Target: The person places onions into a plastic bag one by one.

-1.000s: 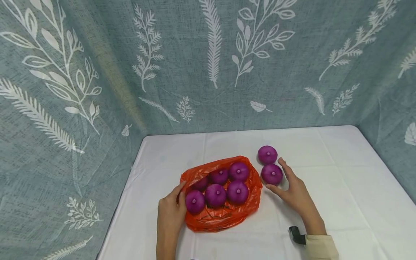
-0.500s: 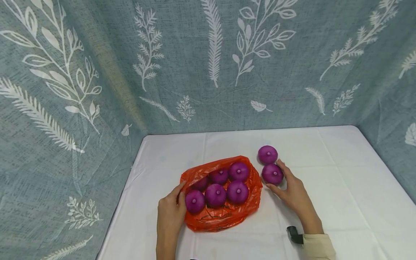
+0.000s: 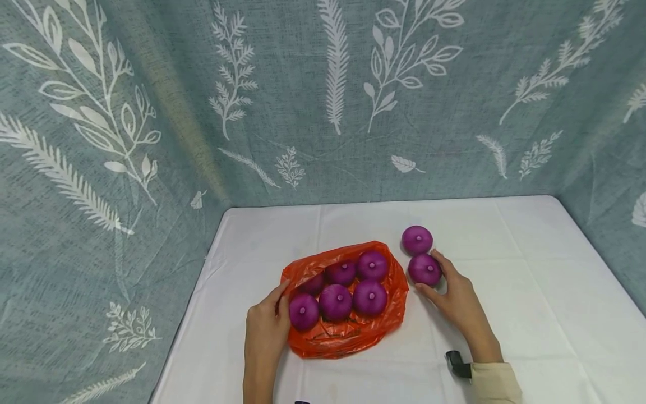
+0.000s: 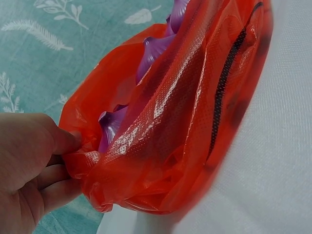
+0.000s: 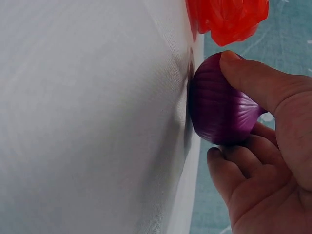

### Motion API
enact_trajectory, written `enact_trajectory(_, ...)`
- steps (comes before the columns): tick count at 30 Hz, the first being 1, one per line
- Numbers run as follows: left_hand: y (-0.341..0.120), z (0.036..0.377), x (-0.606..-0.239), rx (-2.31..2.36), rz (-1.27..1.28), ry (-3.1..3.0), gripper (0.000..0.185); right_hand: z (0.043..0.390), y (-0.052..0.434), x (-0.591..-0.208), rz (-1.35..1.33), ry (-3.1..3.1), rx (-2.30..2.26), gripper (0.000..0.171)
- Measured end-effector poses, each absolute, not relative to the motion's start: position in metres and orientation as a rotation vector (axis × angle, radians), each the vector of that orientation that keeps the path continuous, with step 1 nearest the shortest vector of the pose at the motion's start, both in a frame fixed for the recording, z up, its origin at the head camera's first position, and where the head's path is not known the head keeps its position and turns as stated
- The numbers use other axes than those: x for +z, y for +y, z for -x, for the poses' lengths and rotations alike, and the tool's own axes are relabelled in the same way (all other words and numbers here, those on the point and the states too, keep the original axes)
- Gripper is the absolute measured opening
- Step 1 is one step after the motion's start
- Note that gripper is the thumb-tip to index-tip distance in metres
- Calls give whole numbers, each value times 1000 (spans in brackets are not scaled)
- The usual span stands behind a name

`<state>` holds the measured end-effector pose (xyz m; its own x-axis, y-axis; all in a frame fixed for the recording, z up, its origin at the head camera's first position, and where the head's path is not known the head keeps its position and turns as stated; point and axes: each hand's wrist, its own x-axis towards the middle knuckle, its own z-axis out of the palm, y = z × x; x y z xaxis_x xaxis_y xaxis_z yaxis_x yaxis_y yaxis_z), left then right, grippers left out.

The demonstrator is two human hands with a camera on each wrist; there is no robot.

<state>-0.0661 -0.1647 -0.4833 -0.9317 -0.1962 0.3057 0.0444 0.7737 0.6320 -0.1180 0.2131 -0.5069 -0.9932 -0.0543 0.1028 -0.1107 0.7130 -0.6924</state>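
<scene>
Since 1 second ago our right hand (image 3: pixel 456 297) has closed in on the nearer loose purple onion (image 3: pixel 424 269), thumb and fingers now wrapped round its sides where before they only lay open beside it; nothing else has shifted.

At lower left of centre in the head view, our left hand (image 3: pixel 266 331) pinches the edge of the thin orange plastic bag (image 3: pixel 348 336), thumb on top and fingers curled under the crumpled rim. We judge the film to be soft and slippery, so it is best taken by a gathered fold. Inside the bag we count 5 round purple onions (image 3: pixel 370 297), with perhaps another half hidden at the back.

Right of the bag, on the white tablecloth (image 3: pixel 530 280), the gripped onion sits just below a second loose purple onion (image 3: pixel 416 239), the 2 nearly touching. In the right wrist view its skin looks smooth, ribbed and glossy; we judge it firm, light and apt to roll, so a grip across its widest part suits it.
</scene>
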Motion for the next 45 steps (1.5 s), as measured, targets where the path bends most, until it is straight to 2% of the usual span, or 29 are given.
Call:
enact_trajectory(17, -164, 66, -480, -947, -121, -2613, 33, 115, 218, -502, -193, -2738, 1205, 80)
enact_trajectory(45, -164, 66, -483, -949, -108, -2594, 33, 114, 206, -468, -325, -2612, 1180, 84)
